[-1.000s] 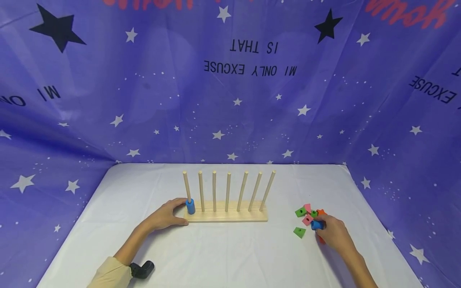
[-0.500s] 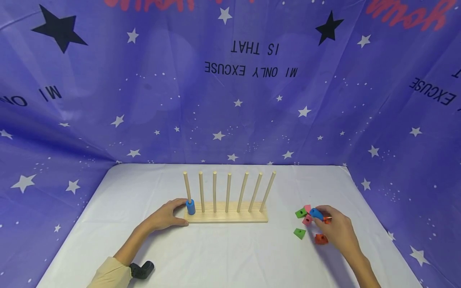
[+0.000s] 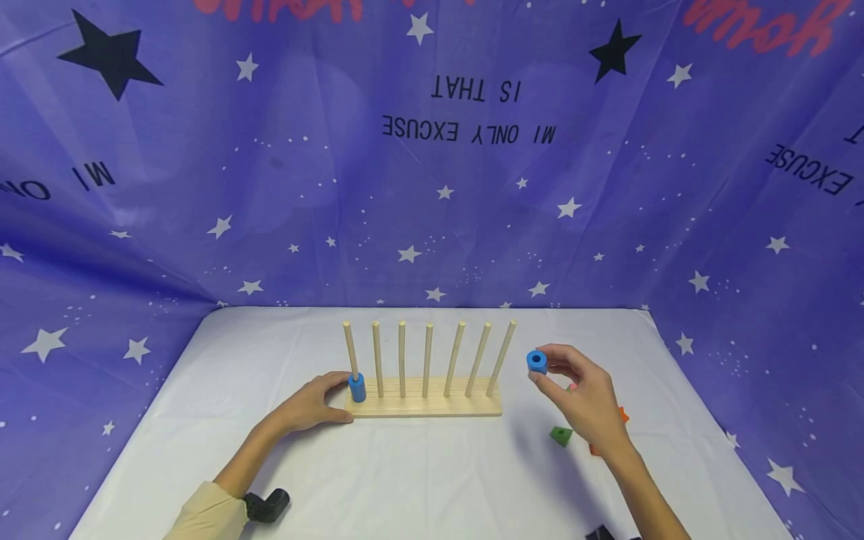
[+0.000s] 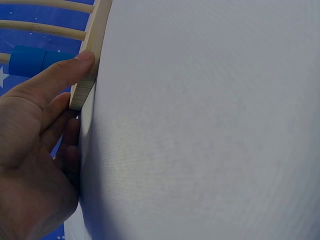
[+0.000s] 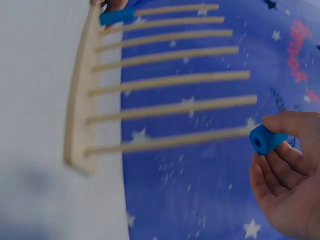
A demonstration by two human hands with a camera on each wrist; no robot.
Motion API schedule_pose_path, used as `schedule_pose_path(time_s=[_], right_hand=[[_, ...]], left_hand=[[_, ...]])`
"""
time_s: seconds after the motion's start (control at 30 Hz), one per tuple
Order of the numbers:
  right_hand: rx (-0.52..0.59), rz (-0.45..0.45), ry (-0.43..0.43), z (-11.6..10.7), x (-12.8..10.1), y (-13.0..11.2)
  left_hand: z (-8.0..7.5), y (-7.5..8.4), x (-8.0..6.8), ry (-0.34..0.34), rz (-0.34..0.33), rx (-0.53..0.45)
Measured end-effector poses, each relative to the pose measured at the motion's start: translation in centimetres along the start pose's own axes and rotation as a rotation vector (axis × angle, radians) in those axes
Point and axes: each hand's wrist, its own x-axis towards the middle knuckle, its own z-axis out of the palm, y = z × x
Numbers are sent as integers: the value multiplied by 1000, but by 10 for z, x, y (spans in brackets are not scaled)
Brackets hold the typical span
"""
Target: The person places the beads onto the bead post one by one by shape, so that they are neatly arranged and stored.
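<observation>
A short blue cylinder (image 3: pixel 536 361) with a round hole through its middle is pinched between the thumb and fingertips of the right hand (image 3: pixel 583 397), raised above the table (image 3: pixel 432 480) just beside the rightmost peg of the wooden peg rack (image 3: pixel 425 405). The rack's left end is touched by the left hand (image 3: pixel 307 406), its fingers nearly straight against the base. A second blue cylinder (image 3: pixel 356 388) is seated at the foot of the leftmost peg. Green and orange blocks (image 3: pixel 560 435) are scattered beneath the right hand.
</observation>
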Motion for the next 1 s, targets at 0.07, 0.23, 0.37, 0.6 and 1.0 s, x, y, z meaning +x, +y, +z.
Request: schedule_pose_path(time_s=[0.07,0.23,0.37,0.6,1.0], right_hand=[[53,-38,3,9,6,-9],[190,-104,-11,31,19,-32],[262,-159,-52,49,27,-47],[357,-195,-118,83,41,-76],[366,-230,-160,156,65,-112]], left_hand=[[0,0,0,1,-3,2],[0,-1,0,-1,1,8],[0,-1,0,1,-4,11],[-1,0,1,6,-10,23],[0,-3,3,9,-3,36]])
